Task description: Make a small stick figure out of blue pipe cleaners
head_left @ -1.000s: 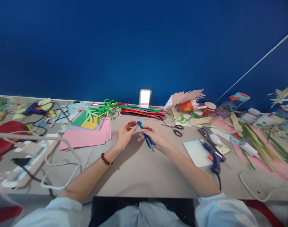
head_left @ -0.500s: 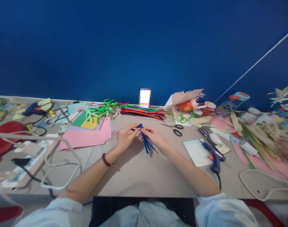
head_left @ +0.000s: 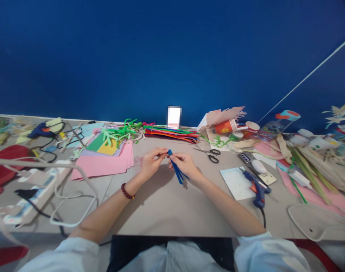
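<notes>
Between my two hands is a small bunch of blue pipe cleaners (head_left: pixel 178 172), gathered into a curled knob at the top with loose ends hanging down to the right. My right hand (head_left: pixel 185 165) is closed around the bunch just under the knob. With thumb and forefinger, my left hand (head_left: pixel 154 162) pinches the knob from the left side. Beyond the hands lies a bundle of many-coloured pipe cleaners (head_left: pixel 171 135). Black-handled scissors (head_left: pixel 212 154) rest to the right of my right hand.
Pink paper sheets (head_left: pixel 101 164) and green pipe-cleaner pieces (head_left: pixel 120 132) lie left. A white power strip (head_left: pixel 33 196) with cables is nearer left. At right are a glue gun (head_left: pixel 257 187), a phone (head_left: pixel 243 158), paper cups (head_left: pixel 226 127) and dried husks (head_left: pixel 305 162). A blue wall (head_left: pixel 172 56) stands behind.
The loose ends of the blue pipe cleaners have swung slightly to the right. My right hand has turned a little with them, while my left keeps its pinch at the knob.
</notes>
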Motion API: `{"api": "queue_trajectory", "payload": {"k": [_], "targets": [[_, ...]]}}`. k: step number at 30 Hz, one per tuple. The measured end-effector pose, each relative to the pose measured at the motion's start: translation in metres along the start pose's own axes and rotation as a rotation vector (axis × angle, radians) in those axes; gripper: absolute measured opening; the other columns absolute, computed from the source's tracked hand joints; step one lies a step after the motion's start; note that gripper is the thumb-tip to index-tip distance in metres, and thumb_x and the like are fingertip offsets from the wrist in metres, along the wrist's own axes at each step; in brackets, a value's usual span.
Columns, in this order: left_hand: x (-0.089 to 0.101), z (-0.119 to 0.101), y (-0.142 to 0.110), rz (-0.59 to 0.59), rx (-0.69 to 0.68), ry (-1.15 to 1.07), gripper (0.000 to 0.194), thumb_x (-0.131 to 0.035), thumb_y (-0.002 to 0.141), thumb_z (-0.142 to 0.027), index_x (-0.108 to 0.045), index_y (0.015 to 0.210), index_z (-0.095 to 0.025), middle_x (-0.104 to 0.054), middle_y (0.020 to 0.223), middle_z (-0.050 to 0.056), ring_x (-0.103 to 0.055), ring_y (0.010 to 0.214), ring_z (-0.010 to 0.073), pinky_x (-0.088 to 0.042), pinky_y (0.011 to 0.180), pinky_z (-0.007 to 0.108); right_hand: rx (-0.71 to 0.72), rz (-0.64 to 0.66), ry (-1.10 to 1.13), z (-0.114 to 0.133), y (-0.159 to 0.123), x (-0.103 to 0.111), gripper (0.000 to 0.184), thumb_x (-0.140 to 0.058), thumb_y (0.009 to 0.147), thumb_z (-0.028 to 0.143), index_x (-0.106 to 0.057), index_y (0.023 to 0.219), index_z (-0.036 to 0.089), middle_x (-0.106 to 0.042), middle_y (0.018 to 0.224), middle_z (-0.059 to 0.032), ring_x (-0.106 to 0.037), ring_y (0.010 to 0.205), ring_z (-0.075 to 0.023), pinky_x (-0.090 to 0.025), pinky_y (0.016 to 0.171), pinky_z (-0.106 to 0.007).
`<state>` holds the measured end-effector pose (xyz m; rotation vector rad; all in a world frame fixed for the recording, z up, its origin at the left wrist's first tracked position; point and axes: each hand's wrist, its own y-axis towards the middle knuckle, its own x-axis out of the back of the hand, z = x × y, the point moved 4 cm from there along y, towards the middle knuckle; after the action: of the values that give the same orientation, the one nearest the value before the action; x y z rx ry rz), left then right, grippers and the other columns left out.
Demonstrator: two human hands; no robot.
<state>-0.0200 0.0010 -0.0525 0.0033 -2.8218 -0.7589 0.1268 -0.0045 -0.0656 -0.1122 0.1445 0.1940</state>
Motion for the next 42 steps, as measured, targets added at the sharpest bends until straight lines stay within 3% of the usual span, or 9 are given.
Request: {"api": "queue_trajectory", "payload": {"k": [7,13,16,21,28,34,42], "targets": [[-0.001,-0.002,0.001,0.038,0.056,0.028,0.022,-0.062,0.079,-0.035,-0.070,0.092,-0.020,-0.069,0.100,0.008,-0.066,0.085,0.0182,-0.056,0.072,0.031,0.023,-0.019,0.000,0.000,0.001,0.002,0.032,-0.070,0.065,0.046,-0.064,0.069,0.015,-0.061,0.059,0.0007,-0.057,0.046,-0.0090,-0.049,0.046,-0.021],[-0.003,-0.007,0.004,0.092,0.053,0.047,0.032,-0.062,0.079,-0.032,-0.063,0.109,-0.021,-0.066,0.104,0.008,-0.064,0.087,0.0162,-0.052,0.067,0.025,-0.027,-0.035,0.028,-0.003,0.003,0.003,0.033,-0.070,0.066,0.046,-0.063,0.077,0.016,-0.060,0.061,0.0019,-0.056,0.045,-0.0087,-0.051,0.045,-0.022],[-0.002,-0.007,0.005,0.081,0.047,0.053,0.026,-0.062,0.079,-0.031,-0.066,0.103,-0.021,-0.067,0.103,0.008,-0.064,0.088,0.0166,-0.052,0.068,0.026,-0.023,-0.025,0.023,-0.002,0.002,0.002,0.031,-0.069,0.068,0.044,-0.063,0.078,0.016,-0.060,0.063,0.0015,-0.057,0.046,-0.0087,-0.050,0.045,-0.022],[-0.001,-0.006,0.007,0.041,0.062,0.052,0.021,-0.064,0.077,-0.032,-0.069,0.095,-0.021,-0.067,0.100,0.007,-0.063,0.089,0.0177,-0.052,0.069,0.027,-0.099,0.079,0.133,-0.002,0.001,-0.001,0.029,-0.068,0.070,0.043,-0.058,0.076,0.017,-0.058,0.060,0.0030,-0.056,0.046,-0.0091,-0.050,0.046,-0.023],[-0.007,-0.002,0.004,0.140,0.188,-0.144,0.035,-0.070,0.071,-0.030,-0.066,0.104,-0.020,-0.067,0.104,0.009,-0.063,0.092,0.0186,-0.052,0.070,0.027,-0.232,0.317,0.426,-0.008,0.003,-0.003,0.027,-0.068,0.075,0.039,-0.048,0.076,0.020,-0.040,0.054,0.0085,-0.046,0.048,-0.0079,-0.044,0.048,-0.020],[-0.008,0.010,0.004,0.154,0.317,-0.419,0.045,-0.072,0.070,-0.031,-0.062,0.112,-0.020,-0.068,0.104,0.010,-0.062,0.099,0.0200,-0.052,0.081,0.031,-0.231,0.410,0.443,-0.010,0.002,-0.003,0.023,-0.063,0.081,0.039,-0.049,0.083,0.020,-0.038,0.054,0.0085,-0.041,0.049,-0.0078,-0.040,0.051,-0.020],[-0.009,0.010,0.004,0.209,0.393,-0.467,0.042,-0.076,0.065,-0.029,-0.067,0.105,-0.021,-0.068,0.101,0.007,-0.063,0.093,0.0178,-0.053,0.083,0.031,-0.235,0.425,0.410,-0.012,0.000,-0.007,0.027,-0.065,0.079,0.041,-0.048,0.081,0.020,-0.045,0.055,0.0073,-0.048,0.052,-0.0092,-0.042,0.057,-0.023]]}}
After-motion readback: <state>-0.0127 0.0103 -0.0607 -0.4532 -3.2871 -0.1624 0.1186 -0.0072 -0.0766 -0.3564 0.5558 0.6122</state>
